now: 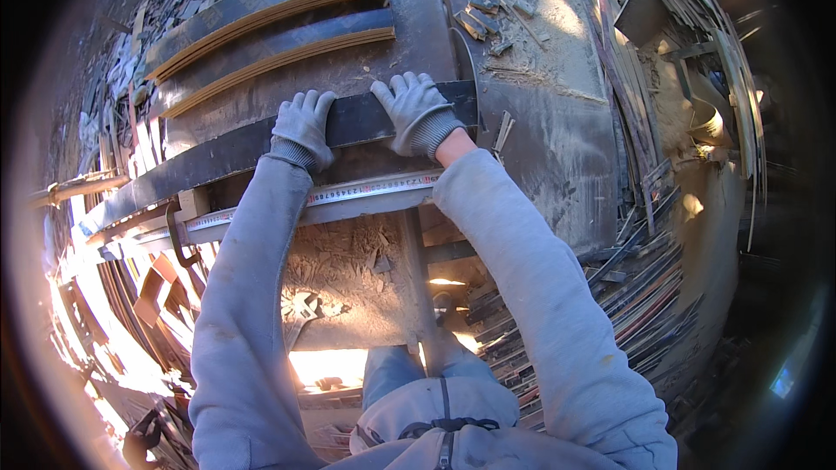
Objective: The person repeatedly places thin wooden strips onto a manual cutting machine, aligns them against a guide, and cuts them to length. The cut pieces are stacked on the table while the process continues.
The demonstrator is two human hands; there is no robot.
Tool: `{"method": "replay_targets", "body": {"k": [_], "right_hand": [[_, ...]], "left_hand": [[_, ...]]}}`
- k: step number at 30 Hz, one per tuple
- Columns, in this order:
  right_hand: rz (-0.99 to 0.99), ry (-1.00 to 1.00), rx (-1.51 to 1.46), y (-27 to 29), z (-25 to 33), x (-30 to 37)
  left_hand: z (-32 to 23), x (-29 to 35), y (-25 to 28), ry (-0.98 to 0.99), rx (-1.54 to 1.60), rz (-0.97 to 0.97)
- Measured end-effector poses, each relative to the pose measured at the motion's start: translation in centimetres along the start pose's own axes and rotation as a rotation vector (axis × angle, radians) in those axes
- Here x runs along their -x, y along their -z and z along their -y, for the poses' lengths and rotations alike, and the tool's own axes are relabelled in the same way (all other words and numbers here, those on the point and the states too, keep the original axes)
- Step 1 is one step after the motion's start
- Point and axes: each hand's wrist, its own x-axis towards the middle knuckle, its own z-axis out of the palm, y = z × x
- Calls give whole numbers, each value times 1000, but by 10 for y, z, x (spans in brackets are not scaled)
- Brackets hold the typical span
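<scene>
A long dark-faced board strip lies across the bench in front of me, slanting down to the left. My left hand, in a grey knit glove, rests on it with the fingers stretched forward and somewhat apart. Farther right, my right hand, gloved alike, lies over the same strip near its right end, fingers extended past the far edge. Both palms face down, so their undersides are hidden. Closer to me, a white measuring scale runs along a pale rail, partly covered by my left sleeve.
Beyond the strip lie two stacks of dark-faced plywood strips. A metal clamp or hook and a small wooden block sit at the rail's left part. Sawdust and offcuts cover the far bench; scrap strips pile on the right.
</scene>
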Motion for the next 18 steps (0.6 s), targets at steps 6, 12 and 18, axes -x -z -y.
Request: {"method": "replay_targets", "body": {"k": [6,12,18], "right_hand": [[-5,-22,22,2,4,0],[-44,-20,-117,4,1,26],[-83,32,-419,3,14,73]], "left_hand": [[-3,-2,5,-3,-12,31],[-20,13,27,-48,36,107],[-37,49,45,-72,361,199]]}}
